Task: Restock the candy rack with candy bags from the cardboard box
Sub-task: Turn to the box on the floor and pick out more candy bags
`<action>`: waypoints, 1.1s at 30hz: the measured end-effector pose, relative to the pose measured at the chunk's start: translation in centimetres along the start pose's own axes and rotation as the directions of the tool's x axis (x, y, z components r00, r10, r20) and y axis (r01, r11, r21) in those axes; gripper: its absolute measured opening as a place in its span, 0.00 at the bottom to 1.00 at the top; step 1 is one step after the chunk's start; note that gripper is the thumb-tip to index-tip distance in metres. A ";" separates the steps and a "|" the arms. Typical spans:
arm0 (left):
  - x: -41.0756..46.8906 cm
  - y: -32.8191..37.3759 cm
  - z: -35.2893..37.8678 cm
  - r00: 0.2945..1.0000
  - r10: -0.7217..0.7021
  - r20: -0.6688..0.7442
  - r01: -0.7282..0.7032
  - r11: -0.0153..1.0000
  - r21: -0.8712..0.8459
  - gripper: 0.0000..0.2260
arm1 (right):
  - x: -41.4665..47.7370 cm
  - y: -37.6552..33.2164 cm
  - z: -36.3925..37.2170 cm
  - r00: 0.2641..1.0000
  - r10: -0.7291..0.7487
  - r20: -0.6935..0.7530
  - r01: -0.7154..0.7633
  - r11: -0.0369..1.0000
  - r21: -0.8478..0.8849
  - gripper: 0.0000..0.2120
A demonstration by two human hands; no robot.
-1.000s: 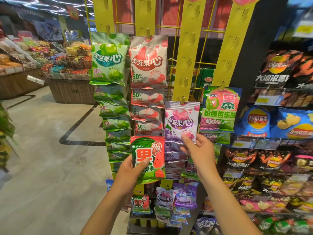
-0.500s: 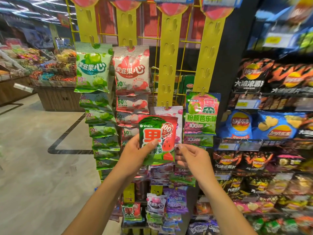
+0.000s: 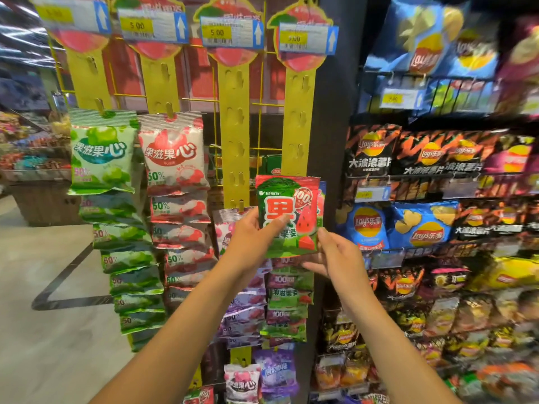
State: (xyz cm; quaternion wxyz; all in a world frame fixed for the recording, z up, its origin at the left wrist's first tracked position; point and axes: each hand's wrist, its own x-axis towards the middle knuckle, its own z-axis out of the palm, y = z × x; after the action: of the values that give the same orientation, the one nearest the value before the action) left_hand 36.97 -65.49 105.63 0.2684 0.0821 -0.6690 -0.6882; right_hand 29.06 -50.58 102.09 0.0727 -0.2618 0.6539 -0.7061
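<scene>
At the rightmost strip, lower part: bag held in front, left hand pinching it, thumb on its face. The right hand touches the bag's lower right corner; grip unclear.

The left forearm and right forearm are both slim and bare along all of their length that shows above the bottom edge. The left hand and right hand are bare too (the left thumbnail looks short and plain).
</scene>
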 end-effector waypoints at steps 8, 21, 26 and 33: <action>2.3 2.4 2.3 0.996 0.081 -0.040 -0.072 0.978 0.198 0.11 | 2.9 -2.6 -1.8 0.997 -0.060 -0.058 0.062 0.997 0.036 0.12; 4.2 5.6 3.1 0.999 -0.040 0.001 0.040 0.995 0.087 0.13 | 5.4 -4.1 -1.9 0.989 -0.115 -0.097 0.125 0.986 0.107 0.13; 4.0 4.0 2.6 0.997 -0.071 -0.033 0.076 0.983 0.169 0.12 | 4.9 -2.6 -1.8 0.992 -0.091 -0.088 0.099 0.991 0.086 0.15; 2.0 2.0 0.5 0.997 -0.001 -0.074 0.021 0.962 0.273 0.22 | 5.0 -1.5 -2.0 0.984 -0.124 -0.124 0.132 0.990 0.055 0.10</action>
State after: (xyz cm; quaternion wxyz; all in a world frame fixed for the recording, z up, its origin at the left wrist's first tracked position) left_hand 35.56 -65.91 108.12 0.2751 0.1475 -0.7469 -0.5871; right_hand 24.19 -50.84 104.93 -0.0040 -0.2577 0.6162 -0.7442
